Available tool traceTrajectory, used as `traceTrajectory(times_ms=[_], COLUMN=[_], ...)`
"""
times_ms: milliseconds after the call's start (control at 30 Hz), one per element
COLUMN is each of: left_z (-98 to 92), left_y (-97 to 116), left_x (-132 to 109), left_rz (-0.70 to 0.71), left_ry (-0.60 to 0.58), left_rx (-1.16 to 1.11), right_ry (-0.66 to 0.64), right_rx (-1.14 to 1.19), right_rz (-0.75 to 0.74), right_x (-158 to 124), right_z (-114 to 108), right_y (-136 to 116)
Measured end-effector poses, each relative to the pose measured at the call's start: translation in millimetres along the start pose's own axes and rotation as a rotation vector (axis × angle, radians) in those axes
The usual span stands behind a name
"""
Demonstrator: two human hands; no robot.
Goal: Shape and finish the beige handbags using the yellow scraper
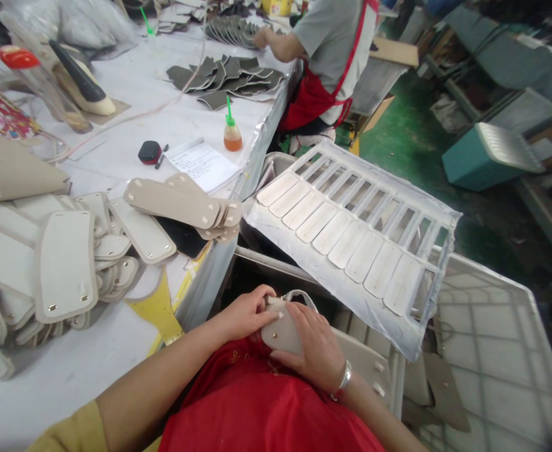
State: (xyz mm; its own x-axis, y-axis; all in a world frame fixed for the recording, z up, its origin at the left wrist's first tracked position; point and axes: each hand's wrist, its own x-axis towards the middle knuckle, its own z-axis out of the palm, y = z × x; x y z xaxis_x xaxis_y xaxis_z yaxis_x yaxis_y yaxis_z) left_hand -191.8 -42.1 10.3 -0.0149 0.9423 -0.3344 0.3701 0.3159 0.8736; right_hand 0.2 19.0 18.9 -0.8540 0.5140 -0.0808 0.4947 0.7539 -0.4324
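Note:
Just above my red apron, both hands hold a beige, round-ended panel [280,333] with small metal studs. My left hand [242,317] pinches its left end, thumb on top. My right hand [316,345] lies over the right part with curled fingers, hiding much of it. A light loop of strap [304,295] shows behind the fingers. On the table left of my hands, similar beige panels [172,202] are stacked, the top one showing its brown side. A larger loose pile of studded panels [66,270] lies farther left.
A pale slotted frame [332,213] rests at a slant over a bin. Right of it stands a white crate [492,326] with panels inside. On the table are a notebook [205,164], a bottle of orange liquid [232,137] and dark pieces [223,78]. A co-worker [332,56] sits beyond.

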Motion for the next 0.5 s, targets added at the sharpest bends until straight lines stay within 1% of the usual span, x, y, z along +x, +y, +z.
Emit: traceTrajectory(times_ms=[200, 400, 500], left_z=[1.5, 4.1, 7.3], left_y=[2, 4, 4], left_x=[1, 4, 4], left_rz=[0.077, 0.051, 0.033], left_ry=[-0.053, -0.004, 0.018], left_rx=[-0.096, -0.161, -0.149], right_ry=[-0.033, -0.074, -0.09], right_rx=[0.1, 0.139, 0.14], right_rz=[0.042, 0.029, 0.031], right_x=[8, 15, 15], right_z=[-8, -7, -7], right_y=[-4, 1, 3])
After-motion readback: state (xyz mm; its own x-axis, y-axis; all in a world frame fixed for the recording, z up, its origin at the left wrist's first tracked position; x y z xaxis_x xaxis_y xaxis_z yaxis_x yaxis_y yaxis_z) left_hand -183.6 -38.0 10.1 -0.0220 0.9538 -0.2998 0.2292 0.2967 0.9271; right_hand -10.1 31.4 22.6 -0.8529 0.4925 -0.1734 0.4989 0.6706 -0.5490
